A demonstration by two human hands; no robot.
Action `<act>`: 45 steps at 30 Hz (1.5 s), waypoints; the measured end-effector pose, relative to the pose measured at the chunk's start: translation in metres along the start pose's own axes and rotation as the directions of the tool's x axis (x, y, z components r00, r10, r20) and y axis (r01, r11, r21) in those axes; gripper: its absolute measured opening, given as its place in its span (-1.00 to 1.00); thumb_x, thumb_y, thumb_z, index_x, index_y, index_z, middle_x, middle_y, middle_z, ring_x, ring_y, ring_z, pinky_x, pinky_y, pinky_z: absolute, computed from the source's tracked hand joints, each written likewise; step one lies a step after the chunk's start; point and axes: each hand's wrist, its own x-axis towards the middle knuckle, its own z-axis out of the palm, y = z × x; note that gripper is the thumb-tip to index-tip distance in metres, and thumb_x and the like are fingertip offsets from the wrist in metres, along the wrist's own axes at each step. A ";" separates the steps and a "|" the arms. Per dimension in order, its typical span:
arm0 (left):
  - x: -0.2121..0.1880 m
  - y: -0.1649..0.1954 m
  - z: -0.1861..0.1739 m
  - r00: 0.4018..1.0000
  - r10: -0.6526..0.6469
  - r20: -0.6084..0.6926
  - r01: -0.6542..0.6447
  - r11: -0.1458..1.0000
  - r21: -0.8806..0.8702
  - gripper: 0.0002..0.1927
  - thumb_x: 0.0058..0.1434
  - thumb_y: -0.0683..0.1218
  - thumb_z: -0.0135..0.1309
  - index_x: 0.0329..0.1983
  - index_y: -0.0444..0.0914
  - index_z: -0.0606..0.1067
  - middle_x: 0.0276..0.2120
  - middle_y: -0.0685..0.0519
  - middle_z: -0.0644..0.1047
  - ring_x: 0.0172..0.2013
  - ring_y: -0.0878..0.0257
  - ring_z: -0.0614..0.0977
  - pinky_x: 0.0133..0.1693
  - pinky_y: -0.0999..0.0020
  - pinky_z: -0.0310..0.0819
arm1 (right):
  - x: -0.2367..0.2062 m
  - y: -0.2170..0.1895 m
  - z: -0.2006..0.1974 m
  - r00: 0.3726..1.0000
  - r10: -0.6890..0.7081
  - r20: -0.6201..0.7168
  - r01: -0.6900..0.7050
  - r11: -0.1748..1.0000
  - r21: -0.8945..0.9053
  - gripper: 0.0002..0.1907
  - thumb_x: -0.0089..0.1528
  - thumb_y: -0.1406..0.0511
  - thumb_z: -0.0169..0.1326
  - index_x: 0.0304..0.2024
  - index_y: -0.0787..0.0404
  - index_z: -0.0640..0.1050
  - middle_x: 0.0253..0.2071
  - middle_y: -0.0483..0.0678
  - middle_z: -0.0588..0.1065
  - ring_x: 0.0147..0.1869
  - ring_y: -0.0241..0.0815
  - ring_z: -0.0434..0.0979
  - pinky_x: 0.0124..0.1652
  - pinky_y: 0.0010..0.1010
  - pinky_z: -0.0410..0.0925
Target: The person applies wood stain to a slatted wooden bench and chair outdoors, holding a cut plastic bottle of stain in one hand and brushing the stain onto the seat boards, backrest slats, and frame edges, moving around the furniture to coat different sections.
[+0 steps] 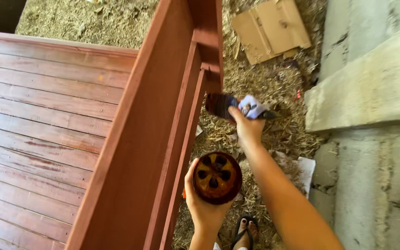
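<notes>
From my head view, my right hand (247, 129) is gripping the paintbrush (221, 105) at frame centre against the red-brown railing (163, 129), while my left hand (204, 203) is clasping the stain container (217, 177) (lower centre). I am mid-coat; reloading seems next.

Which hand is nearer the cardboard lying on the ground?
Right. The right hand, gripping the paintbrush, is just below the cardboard; the left hand holds the stain container lower, nearer the body.

Straw-strewn ground (274, 78) with flattened cardboard (270, 30) and a white scrap (305, 169).
</notes>
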 end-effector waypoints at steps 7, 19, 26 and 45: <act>0.032 -0.018 0.018 1.000 0.025 -0.002 -0.025 1.000 -0.019 0.15 -0.31 -0.24 0.53 0.38 -0.25 0.17 0.25 -0.13 0.36 0.23 0.03 0.51 0.10 0.16 0.55 | 0.058 0.033 0.032 1.000 -0.001 -0.023 0.002 1.000 0.031 -0.57 0.11 0.42 0.32 -0.01 0.28 0.47 -0.15 -0.01 0.56 -0.21 -0.17 0.67 -0.32 -0.34 0.59; 0.050 -0.034 0.031 1.000 -0.003 0.011 0.005 0.983 -0.182 0.15 -0.30 -0.32 0.47 0.40 -0.27 0.15 0.23 -0.15 0.38 0.21 0.01 0.55 0.09 0.13 0.60 | 0.078 0.054 0.039 0.965 -0.100 0.242 0.134 0.983 -0.126 -0.67 0.13 0.45 0.29 -0.08 0.39 0.51 -0.20 0.10 0.59 -0.29 -0.16 0.67 -0.36 -0.40 0.58; 0.051 -0.037 0.033 1.000 0.016 0.005 -0.015 0.993 -0.114 0.15 -0.31 -0.31 0.47 0.40 -0.28 0.15 0.23 -0.15 0.39 0.21 0.01 0.54 0.09 0.15 0.59 | 0.102 0.067 0.043 0.947 -0.218 0.238 0.263 0.949 -0.175 -0.75 0.15 0.41 0.32 -0.17 0.37 0.57 -0.22 0.06 0.62 -0.30 -0.23 0.68 -0.35 -0.46 0.56; 0.043 -0.054 0.027 0.997 -0.060 0.050 0.071 0.966 -0.249 0.15 -0.25 -0.28 0.46 0.42 -0.28 0.12 0.24 -0.17 0.36 0.22 0.00 0.55 0.06 0.12 0.63 | 0.082 0.000 0.028 0.130 -0.404 0.906 0.978 -0.096 -0.183 -0.82 0.24 0.27 0.28 -0.09 0.01 0.67 0.04 0.06 0.62 0.18 0.05 0.65 0.07 -0.31 0.56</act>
